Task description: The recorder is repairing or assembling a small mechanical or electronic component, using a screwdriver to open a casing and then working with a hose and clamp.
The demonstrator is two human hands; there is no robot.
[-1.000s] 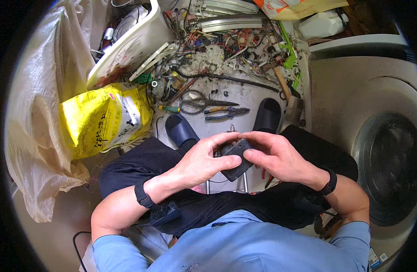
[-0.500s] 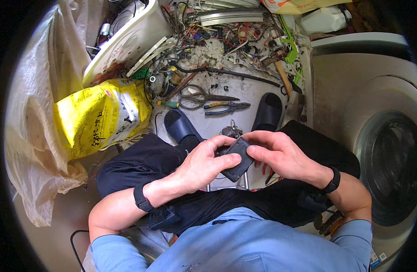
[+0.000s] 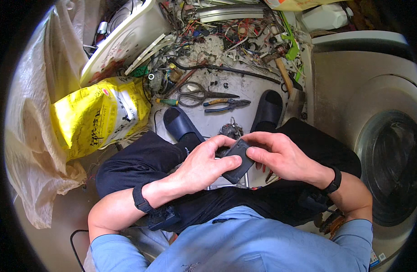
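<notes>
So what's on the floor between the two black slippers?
In the head view, a small dark metal part lies between the left slipper and right slipper, on pale floor.

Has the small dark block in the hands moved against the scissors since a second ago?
Cannot tell: the head camera itself shifted. The dark block sits between left hand and right hand, below the scissors, much as before.
</notes>
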